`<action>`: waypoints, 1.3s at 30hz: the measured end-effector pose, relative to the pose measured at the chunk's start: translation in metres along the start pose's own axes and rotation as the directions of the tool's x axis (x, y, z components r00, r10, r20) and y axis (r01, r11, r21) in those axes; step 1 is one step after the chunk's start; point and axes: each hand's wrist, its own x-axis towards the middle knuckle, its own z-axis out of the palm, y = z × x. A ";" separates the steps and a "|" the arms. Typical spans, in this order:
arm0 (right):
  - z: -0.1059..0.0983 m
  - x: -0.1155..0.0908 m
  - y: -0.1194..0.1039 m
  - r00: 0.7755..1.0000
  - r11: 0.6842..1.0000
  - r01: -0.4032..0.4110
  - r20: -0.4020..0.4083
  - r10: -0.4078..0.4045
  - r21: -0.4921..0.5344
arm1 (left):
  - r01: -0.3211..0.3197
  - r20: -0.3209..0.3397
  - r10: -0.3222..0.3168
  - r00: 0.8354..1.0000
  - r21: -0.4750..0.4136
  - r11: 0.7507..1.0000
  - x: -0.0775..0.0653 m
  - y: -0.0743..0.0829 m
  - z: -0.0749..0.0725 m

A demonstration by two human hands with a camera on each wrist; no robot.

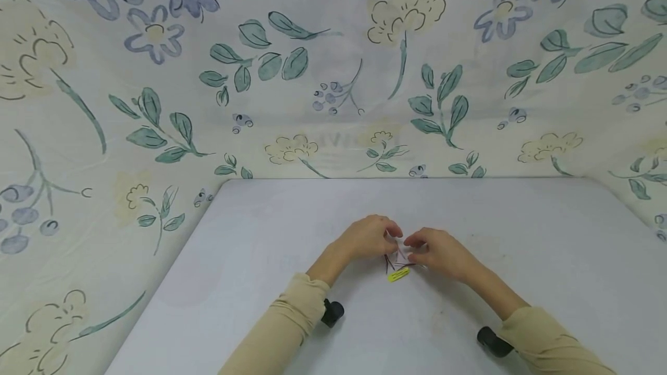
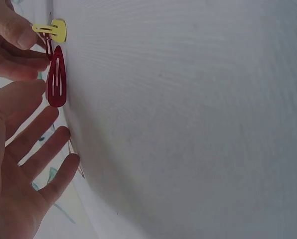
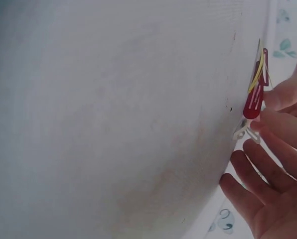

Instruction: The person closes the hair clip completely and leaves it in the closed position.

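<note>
One yellow hair clip (image 1: 398,274) between both hands (image 1: 369,238), slightly nearside

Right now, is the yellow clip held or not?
Not held: the head view shows the yellow clip on the table, apart from both hands.

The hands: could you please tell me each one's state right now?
Left hand: at the clips; whether it holds one cannot be told.
Right hand: likewise, holding cannot be told.
</note>
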 end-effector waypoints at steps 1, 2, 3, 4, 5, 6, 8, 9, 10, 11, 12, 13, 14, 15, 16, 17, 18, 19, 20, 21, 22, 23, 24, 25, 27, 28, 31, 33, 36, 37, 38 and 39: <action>0.000 0.000 0.000 1.000 1.000 0.000 -0.003 0.000 -0.001 | -0.002 0.000 0.002 1.000 0.002 1.000 0.001 0.000 0.000; 0.001 0.000 0.000 1.000 1.000 0.002 -0.005 -0.002 -0.003 | -0.003 0.001 0.003 1.000 0.005 1.000 0.001 0.000 0.000; 0.001 0.000 0.001 1.000 1.000 0.004 -0.007 -0.004 -0.007 | -0.005 0.001 0.005 1.000 0.008 1.000 0.001 -0.001 0.000; 0.001 0.000 0.001 1.000 1.000 0.008 -0.009 -0.008 -0.013 | -0.008 0.001 0.008 1.000 0.011 1.000 0.002 -0.001 0.000; 0.001 0.000 0.002 1.000 1.000 0.007 -0.011 -0.007 -0.015 | -0.009 0.000 0.009 1.000 0.015 1.000 0.002 -0.001 0.000; 0.002 0.000 0.002 1.000 1.000 0.004 -0.013 -0.004 -0.016 | -0.010 0.000 0.010 1.000 0.020 1.000 0.002 -0.001 0.001; 0.002 -0.001 0.003 1.000 1.000 0.009 -0.014 -0.010 -0.023 | -0.011 -0.002 0.011 1.000 0.030 0.999 0.003 -0.001 0.001; 0.002 -0.001 0.003 1.000 1.000 0.012 -0.015 -0.012 -0.026 | -0.011 -0.003 0.011 1.000 0.035 0.999 0.003 -0.001 0.001; 0.002 -0.001 0.003 1.000 1.000 0.013 -0.016 -0.014 -0.028 | -0.010 -0.005 0.010 1.000 0.038 0.999 0.003 -0.001 0.001; 0.003 -0.001 0.003 1.000 1.000 0.013 -0.017 -0.013 -0.028 | -0.010 -0.007 0.010 1.000 0.042 0.999 0.003 -0.001 0.001; 0.003 -0.001 0.003 1.000 0.999 0.012 -0.018 -0.013 -0.029 | -0.010 -0.010 0.011 1.000 0.048 0.999 0.003 -0.001 0.002; 0.003 -0.001 0.003 1.000 0.999 0.012 -0.017 -0.013 -0.031 | -0.011 -0.012 0.012 1.000 0.054 0.998 0.003 -0.001 0.002; 0.003 -0.001 0.003 1.000 0.999 0.012 -0.016 -0.013 -0.031 | -0.012 -0.015 0.012 1.000 0.061 0.998 0.003 -0.001 0.002; 0.003 -0.001 0.002 1.000 0.999 0.012 -0.014 -0.013 -0.034 | -0.012 -0.016 0.013 1.000 0.066 0.998 0.003 -0.001 0.002; 0.003 -0.001 0.002 1.000 0.999 0.013 -0.013 -0.013 -0.036 | -0.012 -0.019 0.013 1.000 0.072 0.997 0.003 -0.001 0.003; 0.002 -0.001 0.002 1.000 0.999 0.014 -0.012 -0.014 -0.038 | -0.011 -0.021 0.013 1.000 0.077 0.997 0.003 -0.001 0.003; 0.002 -0.001 0.003 1.000 0.999 0.015 -0.011 -0.015 -0.039 | -0.010 -0.022 0.012 1.000 0.080 0.997 0.002 -0.001 0.003; 0.002 0.000 0.003 1.000 0.999 0.016 -0.010 -0.017 -0.042 | -0.009 -0.024 0.011 1.000 0.081 0.997 0.002 0.000 0.003; 0.002 0.000 0.003 1.000 0.999 0.017 -0.011 -0.018 -0.045 | -0.008 -0.025 0.010 1.000 0.083 0.997 0.002 0.000 0.003; 0.002 0.000 0.003 1.000 0.999 0.019 -0.012 -0.020 -0.049 | -0.008 -0.027 0.010 1.000 0.084 0.996 0.002 0.000 0.003; 0.002 0.000 0.003 1.000 0.998 0.022 -0.012 -0.022 -0.051 | -0.007 -0.027 0.009 1.000 0.085 0.996 0.002 0.000 0.003; 0.002 0.000 0.003 1.000 0.998 0.024 -0.012 -0.025 -0.055 | -0.007 -0.028 0.009 1.000 0.087 0.996 0.002 0.000 0.003; 0.002 0.000 0.003 1.000 0.998 0.024 -0.011 -0.025 -0.056 | -0.007 -0.029 0.010 1.000 0.089 0.996 0.002 0.000 0.004; 0.002 0.000 0.003 1.000 0.998 0.024 -0.012 -0.025 -0.059 | -0.007 -0.031 0.010 0.999 0.093 0.996 0.002 0.000 0.004; 0.002 0.000 0.003 1.000 0.998 0.023 -0.012 -0.024 -0.062 | -0.007 -0.035 0.011 0.999 0.097 0.995 0.003 -0.001 0.005; 0.003 0.000 0.003 1.000 0.998 0.022 -0.012 -0.023 -0.063 | -0.008 -0.037 0.012 0.999 0.099 0.995 0.003 -0.001 0.005; 0.003 0.000 0.003 1.000 0.998 0.017 -0.014 -0.018 -0.065 | -0.011 -0.043 0.015 0.999 0.099 0.995 0.003 -0.002 0.006; 0.003 0.000 0.003 1.000 0.998 0.014 -0.014 -0.015 -0.065 | -0.011 -0.046 0.016 0.999 0.094 0.995 0.002 -0.002 0.006; 0.003 0.000 0.003 1.000 0.998 0.011 -0.015 -0.012 -0.062 | -0.009 -0.051 0.013 0.999 0.083 0.996 0.001 -0.002 0.006; 0.004 0.000 0.003 1.000 0.998 0.012 -0.015 -0.013 -0.062 | -0.007 -0.053 0.011 0.999 0.077 0.997 0.001 -0.002 0.006; 0.004 0.000 0.003 1.000 0.998 0.013 -0.018 -0.014 -0.062 | -0.004 -0.056 0.008 0.998 0.070 0.998 0.001 -0.002 0.006; 0.004 0.000 0.003 1.000 0.998 0.014 -0.019 -0.016 -0.062 | -0.002 -0.058 0.006 0.998 0.063 0.998 0.000 -0.002 0.005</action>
